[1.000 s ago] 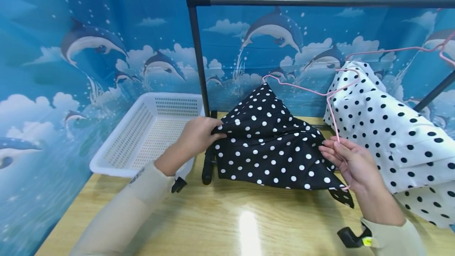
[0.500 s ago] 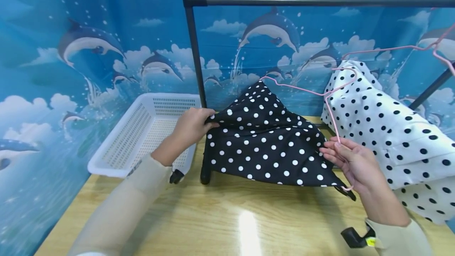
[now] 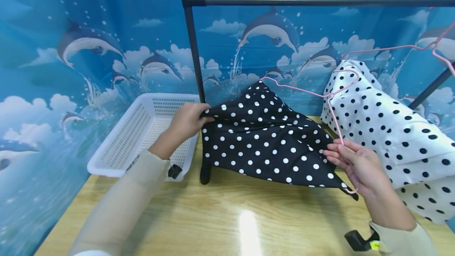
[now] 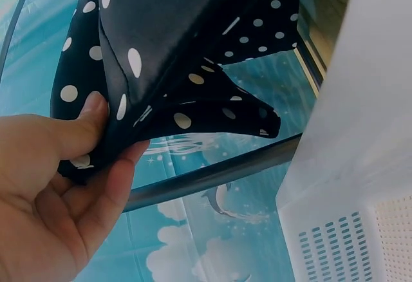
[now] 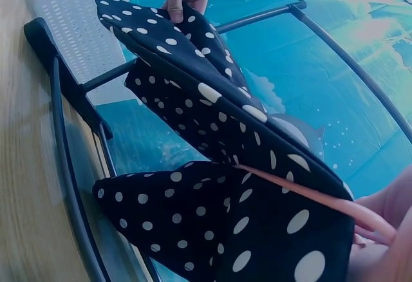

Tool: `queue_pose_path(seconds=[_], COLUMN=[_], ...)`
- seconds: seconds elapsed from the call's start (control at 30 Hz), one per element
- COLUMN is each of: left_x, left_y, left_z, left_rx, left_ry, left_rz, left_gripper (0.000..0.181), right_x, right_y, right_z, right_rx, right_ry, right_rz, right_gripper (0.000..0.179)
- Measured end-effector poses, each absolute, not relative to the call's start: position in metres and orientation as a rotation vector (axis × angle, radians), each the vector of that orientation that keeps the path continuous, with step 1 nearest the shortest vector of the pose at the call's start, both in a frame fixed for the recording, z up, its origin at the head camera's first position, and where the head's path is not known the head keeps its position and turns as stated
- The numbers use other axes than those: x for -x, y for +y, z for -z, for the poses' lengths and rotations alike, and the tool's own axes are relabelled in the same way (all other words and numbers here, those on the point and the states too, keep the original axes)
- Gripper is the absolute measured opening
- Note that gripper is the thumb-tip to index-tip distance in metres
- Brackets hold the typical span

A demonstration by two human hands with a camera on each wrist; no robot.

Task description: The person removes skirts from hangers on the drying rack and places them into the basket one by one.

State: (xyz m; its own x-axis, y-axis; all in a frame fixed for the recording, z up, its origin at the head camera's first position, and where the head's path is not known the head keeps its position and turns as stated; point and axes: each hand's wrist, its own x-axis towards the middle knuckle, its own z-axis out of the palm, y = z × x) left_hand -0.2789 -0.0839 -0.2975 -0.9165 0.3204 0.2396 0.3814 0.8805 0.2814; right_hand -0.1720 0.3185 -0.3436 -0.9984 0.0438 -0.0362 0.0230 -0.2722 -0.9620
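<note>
A black garment with white polka dots (image 3: 263, 141) hangs over a pink wire hanger (image 3: 330, 96) in front of the rack. Its left edge is pinched between the thumb and fingers of my left hand (image 3: 188, 119); the left wrist view shows the thumb pressing on the dark fabric (image 4: 135, 63). My right hand (image 3: 362, 165) holds the hanger's right side, fingertips against the garment. In the right wrist view the pink wire (image 5: 309, 195) runs between layers of the fabric. Much of the hanger is hidden by the garment.
A black rack (image 3: 320, 1) stands on the wooden table (image 3: 213, 216). To its left sits a white perforated basket (image 3: 117, 141). A white garment with black dots (image 3: 387, 129) hangs at the right on another pink hanger (image 3: 391, 50). A dolphin-print curtain (image 3: 89, 42) is behind.
My left hand has moved left and slightly up, drawing the garment's left edge out toward the basket. The loose corner at lower right has pulled up. My right hand has shifted slightly right.
</note>
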Motion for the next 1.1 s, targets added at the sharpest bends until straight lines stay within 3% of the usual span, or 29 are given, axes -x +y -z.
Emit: queue_pose_path(seconds=[1.1], left_x=[0.223], left_y=[-0.075], left_z=[0.299], left_rx=[0.749], left_ry=[-2.735], left_rz=[0.335], left_gripper=[0.017], right_x=[0.184], right_y=[0.317], right_z=[0.344], right_rx=[0.212], right_ry=[-1.715], right_rz=[-2.631], right_gripper=[0.005])
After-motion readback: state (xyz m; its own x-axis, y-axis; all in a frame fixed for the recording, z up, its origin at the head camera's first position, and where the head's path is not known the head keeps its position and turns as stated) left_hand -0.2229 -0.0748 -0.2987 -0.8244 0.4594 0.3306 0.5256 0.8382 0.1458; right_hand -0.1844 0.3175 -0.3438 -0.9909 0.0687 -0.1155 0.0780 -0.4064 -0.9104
